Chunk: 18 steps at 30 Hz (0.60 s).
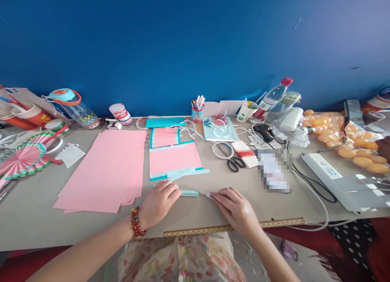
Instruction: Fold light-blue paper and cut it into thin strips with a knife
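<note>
My left hand [161, 200], with a red bead bracelet on the wrist, is curled down on the table over one end of a narrow light-blue paper strip [189, 193]. To the right, my right hand [234, 204] pinches a small whitish, see-through piece [209, 195] between thumb and fingers; what it is I cannot make out. Just beyond the hands lies a pink paper sheet [175, 158] with teal edges, and loose pale-blue strips [185, 173] cross its near edge. Behind it is a pleated pink paper [165, 137] with teal borders.
Pink sheets [105, 172] are stacked at left, near folded paper fans [22, 156]. Black-handled scissors [235, 164], a tape roll [222, 150] and red thread on a white card [245, 154] lie at right. Further right are a power strip [327, 172] and bagged orange balls [362, 162].
</note>
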Each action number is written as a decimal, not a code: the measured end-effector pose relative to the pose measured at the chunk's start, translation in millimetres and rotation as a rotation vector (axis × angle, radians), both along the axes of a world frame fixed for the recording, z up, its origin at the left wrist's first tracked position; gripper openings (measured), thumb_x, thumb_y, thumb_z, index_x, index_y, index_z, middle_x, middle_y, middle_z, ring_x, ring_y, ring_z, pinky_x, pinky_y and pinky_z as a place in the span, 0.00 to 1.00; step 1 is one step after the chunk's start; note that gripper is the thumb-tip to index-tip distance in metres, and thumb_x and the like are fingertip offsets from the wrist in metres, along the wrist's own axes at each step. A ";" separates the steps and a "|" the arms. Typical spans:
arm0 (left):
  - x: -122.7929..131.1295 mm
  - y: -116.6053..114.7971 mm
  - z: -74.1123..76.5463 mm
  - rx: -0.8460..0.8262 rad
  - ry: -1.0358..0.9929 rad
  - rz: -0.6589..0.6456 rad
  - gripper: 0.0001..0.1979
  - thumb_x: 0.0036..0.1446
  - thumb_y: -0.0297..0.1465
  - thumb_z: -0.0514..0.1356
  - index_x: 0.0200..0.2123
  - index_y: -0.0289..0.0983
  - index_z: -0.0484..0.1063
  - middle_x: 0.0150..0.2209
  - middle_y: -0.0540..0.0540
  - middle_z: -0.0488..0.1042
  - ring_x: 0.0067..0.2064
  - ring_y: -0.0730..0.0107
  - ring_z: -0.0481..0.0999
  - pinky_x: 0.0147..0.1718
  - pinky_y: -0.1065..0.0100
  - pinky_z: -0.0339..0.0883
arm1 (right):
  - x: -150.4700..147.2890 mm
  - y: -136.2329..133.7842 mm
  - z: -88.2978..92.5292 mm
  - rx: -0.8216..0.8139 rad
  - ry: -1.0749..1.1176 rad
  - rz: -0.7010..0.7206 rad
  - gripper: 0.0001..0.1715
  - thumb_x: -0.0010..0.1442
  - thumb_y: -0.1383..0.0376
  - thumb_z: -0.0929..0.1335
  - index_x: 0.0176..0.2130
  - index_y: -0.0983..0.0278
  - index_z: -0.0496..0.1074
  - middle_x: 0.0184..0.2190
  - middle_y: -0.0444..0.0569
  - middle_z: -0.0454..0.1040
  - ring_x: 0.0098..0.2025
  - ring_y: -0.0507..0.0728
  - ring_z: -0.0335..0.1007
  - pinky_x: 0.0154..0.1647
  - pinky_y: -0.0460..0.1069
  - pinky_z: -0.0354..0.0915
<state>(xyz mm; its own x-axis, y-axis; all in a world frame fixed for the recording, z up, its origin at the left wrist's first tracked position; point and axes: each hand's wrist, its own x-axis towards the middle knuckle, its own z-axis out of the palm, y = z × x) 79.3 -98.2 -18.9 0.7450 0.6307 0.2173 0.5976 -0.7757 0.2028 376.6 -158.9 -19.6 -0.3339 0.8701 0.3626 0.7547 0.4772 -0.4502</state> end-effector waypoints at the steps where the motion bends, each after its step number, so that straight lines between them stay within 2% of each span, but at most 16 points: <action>1: 0.3 0.4 0.2 -0.004 -0.008 0.000 0.08 0.67 0.25 0.52 0.41 0.39 0.70 0.40 0.46 0.72 0.43 0.62 0.70 0.45 0.58 0.66 | -0.2 0.5 0.6 0.002 -0.005 0.005 0.17 0.69 0.68 0.62 0.52 0.60 0.75 0.39 0.52 0.74 0.38 0.57 0.70 0.39 0.51 0.71; 10: 0.6 3.1 7.0 -0.031 -0.046 0.012 0.09 0.68 0.27 0.51 0.45 0.37 0.71 0.41 0.45 0.73 0.43 0.62 0.72 0.45 0.59 0.68 | -3.3 4.7 5.1 -0.051 -0.059 0.054 0.16 0.68 0.69 0.62 0.51 0.62 0.75 0.40 0.53 0.74 0.40 0.57 0.69 0.40 0.50 0.69; 12: -0.1 0.1 9.2 -0.023 -0.026 0.011 0.11 0.68 0.28 0.51 0.48 0.37 0.71 0.46 0.43 0.74 0.47 0.61 0.72 0.48 0.57 0.68 | -3.6 5.6 5.5 -0.056 -0.070 0.064 0.16 0.68 0.69 0.62 0.51 0.61 0.75 0.40 0.53 0.74 0.40 0.57 0.68 0.40 0.50 0.69; 14: 0.0 -4.3 11.0 0.002 0.012 -0.048 0.15 0.68 0.31 0.52 0.55 0.36 0.68 0.55 0.40 0.71 0.55 0.58 0.70 0.56 0.54 0.64 | -3.7 6.3 5.7 -0.060 -0.083 0.071 0.17 0.68 0.70 0.62 0.51 0.61 0.75 0.40 0.53 0.74 0.40 0.57 0.68 0.40 0.50 0.69; 16: 0.9 -8.9 11.1 0.026 0.068 -0.160 0.23 0.69 0.38 0.52 0.63 0.34 0.61 0.64 0.40 0.63 0.64 0.56 0.61 0.63 0.53 0.55 | -3.7 6.8 5.9 -0.063 -0.090 0.074 0.16 0.68 0.70 0.62 0.51 0.62 0.75 0.40 0.53 0.74 0.40 0.57 0.68 0.40 0.51 0.69; 18: 2.3 -12.7 8.5 0.034 0.117 -0.230 0.34 0.67 0.47 0.50 0.68 0.32 0.51 0.69 0.39 0.54 0.69 0.55 0.52 0.67 0.54 0.47 | -3.6 7.0 6.2 -0.067 -0.089 0.077 0.16 0.68 0.70 0.62 0.51 0.62 0.74 0.40 0.53 0.73 0.40 0.57 0.68 0.40 0.51 0.69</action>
<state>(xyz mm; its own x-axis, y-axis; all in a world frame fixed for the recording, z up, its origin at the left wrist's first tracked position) 81.7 -110.8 -10.4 0.8890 0.4360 0.1398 0.4229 -0.8990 0.1142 373.0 -151.9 -13.4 -0.4287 0.8621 0.2703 0.7554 0.5062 -0.4162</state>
